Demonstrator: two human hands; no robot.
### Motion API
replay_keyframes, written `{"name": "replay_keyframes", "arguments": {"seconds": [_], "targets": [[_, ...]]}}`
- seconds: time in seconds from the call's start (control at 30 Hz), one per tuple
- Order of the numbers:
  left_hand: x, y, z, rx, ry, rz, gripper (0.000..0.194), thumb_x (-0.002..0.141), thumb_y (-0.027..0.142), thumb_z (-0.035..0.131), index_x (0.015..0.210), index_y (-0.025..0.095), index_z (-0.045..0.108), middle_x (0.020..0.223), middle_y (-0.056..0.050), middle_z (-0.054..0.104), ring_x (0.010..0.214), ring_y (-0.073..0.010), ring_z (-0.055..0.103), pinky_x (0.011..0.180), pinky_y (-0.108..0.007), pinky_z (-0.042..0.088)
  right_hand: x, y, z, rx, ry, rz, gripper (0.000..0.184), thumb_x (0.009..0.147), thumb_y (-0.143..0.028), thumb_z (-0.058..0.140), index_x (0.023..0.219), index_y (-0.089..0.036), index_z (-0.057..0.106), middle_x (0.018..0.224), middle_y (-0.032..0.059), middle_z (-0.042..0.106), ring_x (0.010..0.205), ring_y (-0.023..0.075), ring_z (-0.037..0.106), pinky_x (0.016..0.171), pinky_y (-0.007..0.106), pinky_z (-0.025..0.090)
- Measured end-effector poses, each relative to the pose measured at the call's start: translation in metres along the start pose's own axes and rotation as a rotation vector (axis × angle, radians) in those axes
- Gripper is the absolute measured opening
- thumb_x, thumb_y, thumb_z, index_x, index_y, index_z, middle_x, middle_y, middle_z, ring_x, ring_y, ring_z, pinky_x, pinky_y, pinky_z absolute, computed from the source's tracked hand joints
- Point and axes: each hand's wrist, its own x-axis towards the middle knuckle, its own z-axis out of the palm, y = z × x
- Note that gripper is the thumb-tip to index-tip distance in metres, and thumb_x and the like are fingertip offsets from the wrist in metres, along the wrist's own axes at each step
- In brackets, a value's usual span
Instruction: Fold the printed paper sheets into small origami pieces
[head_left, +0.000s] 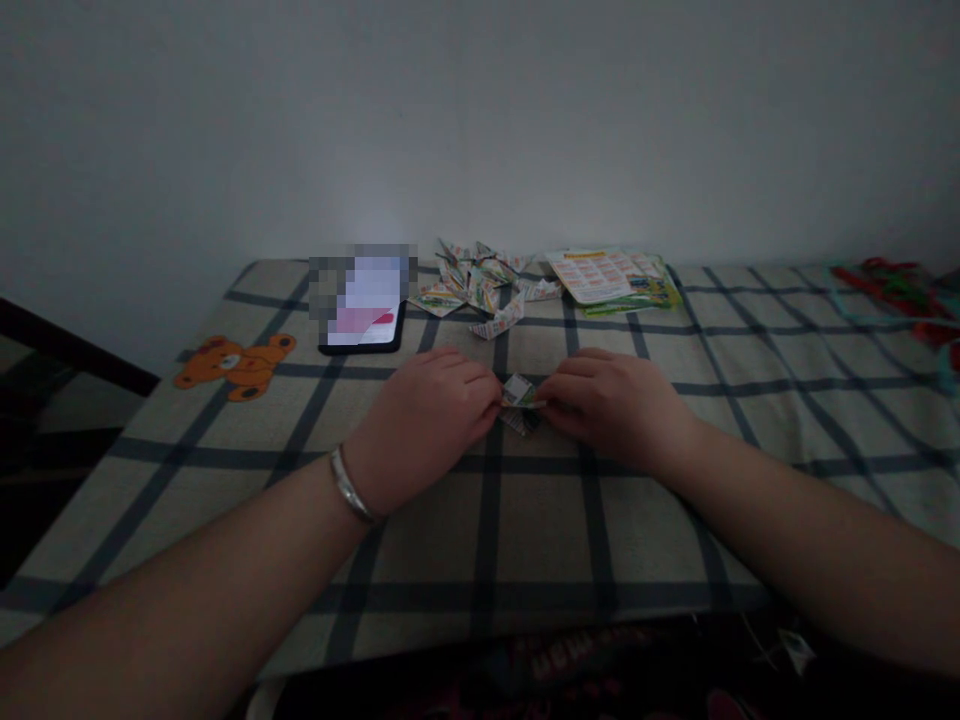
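Between my hands is a small folded piece of printed paper (519, 390), held low over the checked tablecloth. My left hand (439, 410), with a silver bangle at the wrist, pinches its left corner. The right corner sits in the closed fingers of my right hand (611, 405). The fingertips of both hands are partly hidden. Just beyond them lies a folded paper boat (499, 320), and behind it a heap of several folded paper pieces (472, 278) with the same sort of print.
A lit phone (364, 305) leans or lies at the back left, its screen partly blurred. Printed leaflets (611, 278) are stacked at the back right. An orange bear figure (236, 366) is at the left. Red and green strands (896, 290) lie far right. A wall closes off the back.
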Motion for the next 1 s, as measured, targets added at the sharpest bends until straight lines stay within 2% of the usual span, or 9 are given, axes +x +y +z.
{"name": "replay_keyframes", "arguments": {"seconds": [0.13,0.3,0.47,0.67,0.83,1.0], "targets": [[0.001,-0.002,0.000,-0.018,0.024,0.016,0.014,0.090,0.021,0.055,0.087,0.016,0.068,0.092,-0.005,0.069,0.094,-0.0225,0.062,0.098,-0.044,0.044,0.000,-0.001,-0.001,-0.038,-0.036,0.052,0.020,0.089,-0.027,0.057,0.078,-0.021,0.072,0.079,0.0023,0.068,0.078,0.0181,0.059,0.058,0.029,0.030],[0.001,-0.001,0.000,-0.030,-0.007,-0.051,0.014,0.089,0.022,0.056,0.088,0.016,0.068,0.092,-0.006,0.069,0.092,-0.0235,0.061,0.093,-0.043,0.045,0.003,-0.003,-0.004,-0.039,-0.076,0.081,0.020,0.091,-0.027,0.055,0.081,-0.018,0.069,0.085,0.0049,0.068,0.082,0.0195,0.060,0.061,0.030,0.033],[0.002,-0.001,-0.001,-0.106,-0.019,-0.111,0.012,0.089,0.022,0.059,0.091,0.016,0.069,0.101,-0.005,0.069,0.098,-0.0232,0.060,0.093,-0.041,0.046,0.004,0.003,-0.003,0.123,-0.111,0.213,0.016,0.089,-0.030,0.057,0.085,-0.020,0.068,0.084,0.0034,0.066,0.082,0.0196,0.059,0.062,0.030,0.035],[0.001,-0.001,0.001,-0.195,0.002,-0.193,0.013,0.089,0.024,0.060,0.088,0.016,0.070,0.101,-0.005,0.068,0.098,-0.0232,0.060,0.092,-0.041,0.047,0.009,0.007,0.001,0.238,-0.165,0.240,0.016,0.088,-0.026,0.054,0.087,-0.019,0.067,0.084,0.0042,0.066,0.078,0.0186,0.057,0.067,0.030,0.037],[0.004,-0.002,0.007,-0.280,0.035,-0.214,0.014,0.089,0.022,0.059,0.085,0.015,0.070,0.098,-0.005,0.069,0.098,-0.0224,0.060,0.093,-0.041,0.047,0.009,0.009,0.004,0.265,-0.143,0.239,0.015,0.087,-0.026,0.053,0.082,-0.018,0.065,0.078,0.0036,0.063,0.075,0.0176,0.053,0.065,0.029,0.035],[0.006,-0.002,0.010,-0.392,0.047,-0.147,0.010,0.088,0.021,0.062,0.088,0.016,0.070,0.099,-0.004,0.071,0.104,-0.0206,0.061,0.098,-0.039,0.046,0.008,0.009,0.005,0.373,-0.040,0.199,0.021,0.090,-0.031,0.054,0.075,-0.017,0.060,0.077,0.0021,0.057,0.070,0.0140,0.050,0.062,0.026,0.033]]}}
